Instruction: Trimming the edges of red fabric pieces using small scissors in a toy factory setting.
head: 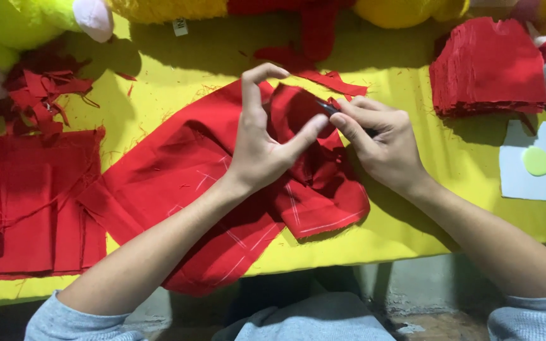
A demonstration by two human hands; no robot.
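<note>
Sleeves: I saw grey sleeves [83, 322] at the bottom edge, nearest the camera, with bare forearms running up onto the work.
Red cloth: the large red cloth [184, 183], marked with pale chalk lines, lay on the yellow table cover [424, 208], its lower corner hanging over the near edge.
Left hand: my left hand [260, 142] rested on the bunched middle of the cloth, thumb pressing a fold, forefinger arched up; it pinched fabric rather than clenching.
Right hand: my right hand [380, 142] was closed around a dark tool [327, 106], only its tip showing; I could not tell what kind.
Left side: folded red fabric [26, 202], then red scraps [42, 95] farther off.
Right side: a pale card template [535, 167], then a stack of cut red pieces [488, 66].
Far edge: plush toys [26, 22] lined the back.
</note>
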